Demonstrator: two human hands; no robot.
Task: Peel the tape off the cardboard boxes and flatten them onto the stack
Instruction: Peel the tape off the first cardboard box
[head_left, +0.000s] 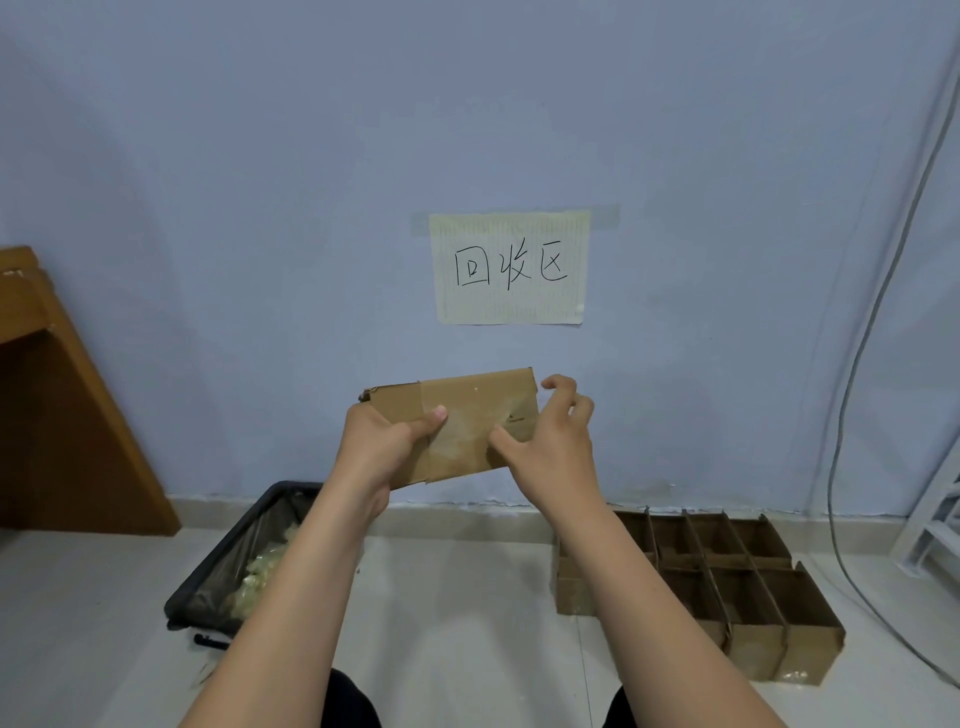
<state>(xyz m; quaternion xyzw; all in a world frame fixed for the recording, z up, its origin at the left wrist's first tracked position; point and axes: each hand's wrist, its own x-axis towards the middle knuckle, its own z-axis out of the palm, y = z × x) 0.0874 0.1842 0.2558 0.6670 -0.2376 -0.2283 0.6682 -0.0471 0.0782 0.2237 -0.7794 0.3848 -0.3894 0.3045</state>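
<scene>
The left hand (382, 441) grips the left end of a small cardboard box (457, 423), thumb laid across the front face and fingers wrapped behind, evidently to brace it for the peel. The right hand (550, 441) rests its thumb on the front face near the right end, while the other fingers curl loosely past the 3 o'clock edge. Whether they pinch a strip of clear tape there cannot be told; a glossy band of tape (462, 441) crosses the front.

The box is held in the air at chest level, tilted slightly up toward 2 o'clock, in front of the wall, directly below a paper sign (511, 267). It appears collapsed or nearly so.

At 7 o'clock from the box, a black bin (234, 561) on the floor holds pale crumpled scraps, likely discarded tape, within easy reach. At 4 o'clock lies the stack (727, 582) of brown cardboard, its divided cells open upward, against the wall base.

Judgement: tape removal in progress; flattening onto the stack not yet done.
</scene>
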